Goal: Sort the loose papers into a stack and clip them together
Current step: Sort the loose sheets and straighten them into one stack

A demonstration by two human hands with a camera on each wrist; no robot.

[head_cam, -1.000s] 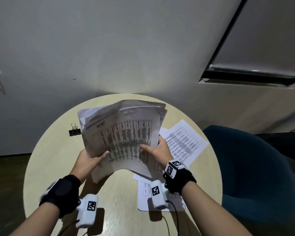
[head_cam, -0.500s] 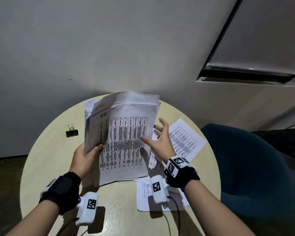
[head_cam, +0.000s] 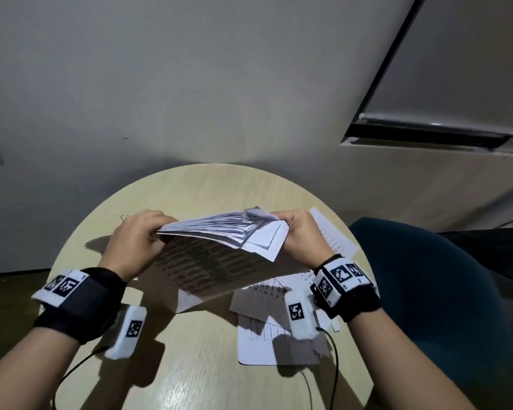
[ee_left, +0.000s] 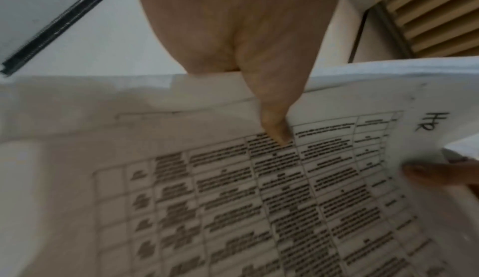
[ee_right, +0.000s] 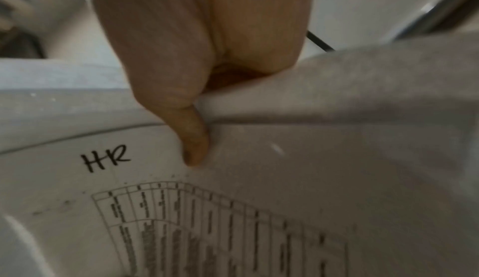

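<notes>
A thick stack of printed papers point(head_cam: 216, 261) stands on its lower edge on the round table point(head_cam: 202, 368), leaning towards me. My left hand point(head_cam: 137, 241) grips the left end of its top edge, and my right hand point(head_cam: 301, 232) grips the right end. In the left wrist view my left thumb point(ee_left: 274, 121) presses on the front sheet's printed grid point(ee_left: 233, 199). The right wrist view has my right thumb point(ee_right: 193, 138) on the same sheet, beside a handwritten "HR" point(ee_right: 106, 160). Only a wire loop of the black binder clip point(head_cam: 125, 216) shows behind my left hand.
One loose printed sheet point(head_cam: 335, 241) lies on the table behind my right wrist. More loose sheets point(head_cam: 264, 338) lie at the front right, under my right wrist camera. A dark blue chair point(head_cam: 427, 291) stands close on the right, and a pale wall behind.
My right hand let go of the stack's side, then took its top edge. My left hand also shifted to the top edge. The stack turned and tipped towards me, covering the clip.
</notes>
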